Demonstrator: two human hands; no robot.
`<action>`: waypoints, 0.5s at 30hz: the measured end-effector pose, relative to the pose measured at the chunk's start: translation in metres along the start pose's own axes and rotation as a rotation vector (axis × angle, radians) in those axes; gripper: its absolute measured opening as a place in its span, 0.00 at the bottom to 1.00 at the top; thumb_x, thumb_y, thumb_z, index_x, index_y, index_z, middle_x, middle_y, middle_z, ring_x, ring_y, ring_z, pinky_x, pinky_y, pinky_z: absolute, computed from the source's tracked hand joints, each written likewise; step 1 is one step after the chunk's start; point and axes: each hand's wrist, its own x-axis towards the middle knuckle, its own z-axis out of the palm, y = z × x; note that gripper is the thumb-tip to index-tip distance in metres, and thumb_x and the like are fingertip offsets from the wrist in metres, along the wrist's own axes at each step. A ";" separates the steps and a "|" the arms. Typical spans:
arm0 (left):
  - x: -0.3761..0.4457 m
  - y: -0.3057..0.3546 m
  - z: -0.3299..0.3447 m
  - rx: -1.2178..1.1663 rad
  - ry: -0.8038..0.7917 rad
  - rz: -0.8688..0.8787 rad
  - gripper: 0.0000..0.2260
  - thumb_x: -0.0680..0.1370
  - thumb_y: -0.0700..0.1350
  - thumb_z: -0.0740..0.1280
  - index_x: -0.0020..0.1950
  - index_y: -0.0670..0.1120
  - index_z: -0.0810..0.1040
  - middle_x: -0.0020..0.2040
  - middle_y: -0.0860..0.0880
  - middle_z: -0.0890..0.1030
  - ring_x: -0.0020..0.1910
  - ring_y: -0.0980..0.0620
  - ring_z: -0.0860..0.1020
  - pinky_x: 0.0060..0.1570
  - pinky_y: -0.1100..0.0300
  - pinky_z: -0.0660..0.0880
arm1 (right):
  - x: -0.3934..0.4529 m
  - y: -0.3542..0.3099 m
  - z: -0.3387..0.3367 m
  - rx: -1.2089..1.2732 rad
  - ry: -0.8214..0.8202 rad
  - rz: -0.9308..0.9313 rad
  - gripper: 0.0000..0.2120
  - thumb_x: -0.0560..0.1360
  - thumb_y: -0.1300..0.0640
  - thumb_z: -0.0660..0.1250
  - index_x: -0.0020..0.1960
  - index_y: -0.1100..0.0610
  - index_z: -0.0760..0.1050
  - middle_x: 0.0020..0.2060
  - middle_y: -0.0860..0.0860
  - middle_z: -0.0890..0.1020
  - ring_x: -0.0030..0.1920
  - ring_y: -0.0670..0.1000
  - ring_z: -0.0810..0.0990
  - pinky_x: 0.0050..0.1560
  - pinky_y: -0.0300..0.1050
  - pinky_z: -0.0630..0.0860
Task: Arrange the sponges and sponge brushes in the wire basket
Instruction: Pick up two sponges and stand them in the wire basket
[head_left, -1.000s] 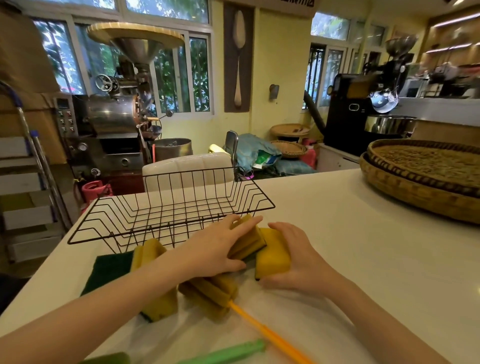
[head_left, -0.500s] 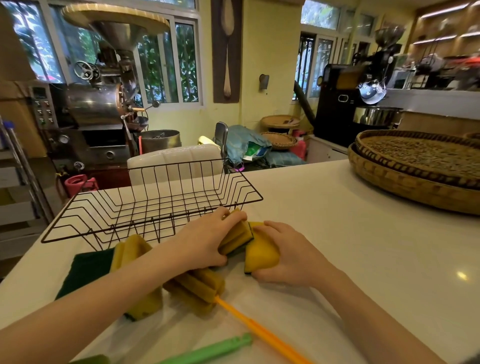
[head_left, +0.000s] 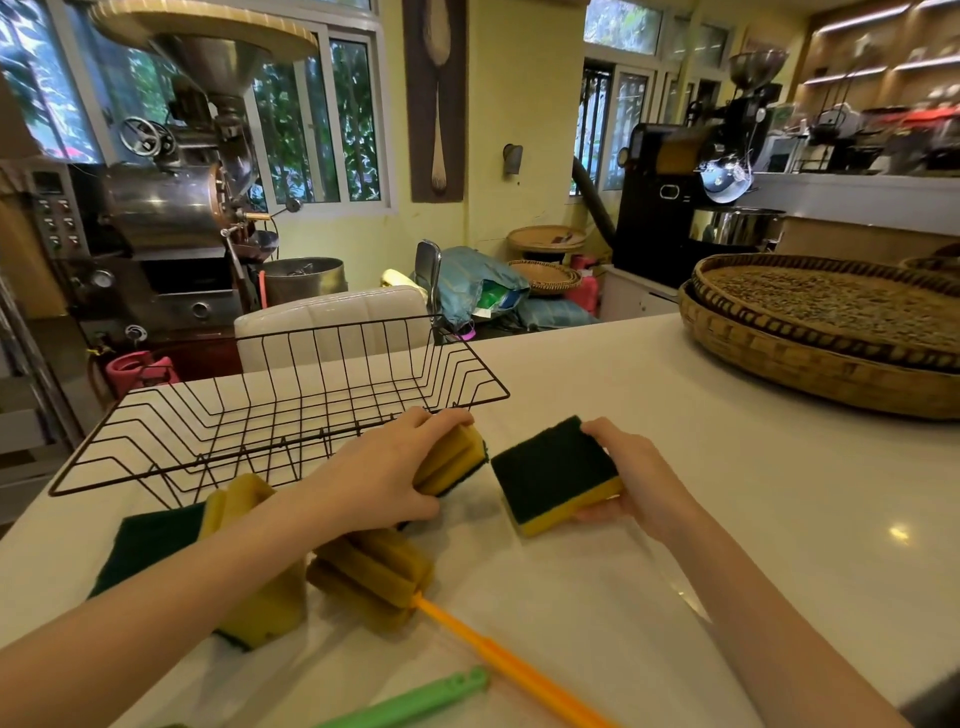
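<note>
left hand (head_left: 395, 470) clamped over a stack of yellow sponges (head_left: 453, 460), just in front of the empty wire basket (head_left: 280, 410). right hand (head_left: 631, 470) pinching one sponge (head_left: 556, 475) by its edge, green scouring face up, tilted off the white surface (head_left: 675, 415). judged light, soft, compressible; pad side grippy. best taken across the short edges, squeezed lightly. sponge brush (head_left: 374, 571) with orange handle lying near; better lifted by the stiff handle than the foam head. green handle (head_left: 415, 701) at bottom. no legible brands or writing.
</note>
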 end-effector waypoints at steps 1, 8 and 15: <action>0.000 0.000 -0.001 -0.024 -0.005 -0.006 0.36 0.69 0.51 0.69 0.69 0.61 0.50 0.63 0.51 0.66 0.53 0.51 0.71 0.49 0.57 0.75 | -0.001 -0.001 -0.001 -0.050 0.003 0.013 0.14 0.74 0.49 0.63 0.52 0.59 0.72 0.44 0.55 0.75 0.44 0.57 0.78 0.38 0.55 0.82; 0.011 0.013 -0.013 -0.509 -0.055 -0.135 0.30 0.73 0.44 0.65 0.70 0.56 0.54 0.65 0.46 0.69 0.51 0.52 0.73 0.41 0.64 0.74 | 0.010 0.003 -0.015 -0.388 0.160 -0.159 0.13 0.76 0.51 0.58 0.41 0.60 0.71 0.37 0.58 0.71 0.37 0.52 0.71 0.34 0.44 0.65; 0.023 0.019 0.005 -0.726 -0.252 -0.378 0.20 0.77 0.47 0.60 0.68 0.54 0.60 0.59 0.45 0.74 0.55 0.46 0.76 0.56 0.50 0.76 | 0.021 0.012 -0.023 -0.536 0.265 -0.299 0.16 0.78 0.54 0.54 0.34 0.58 0.70 0.31 0.53 0.72 0.34 0.50 0.70 0.34 0.44 0.65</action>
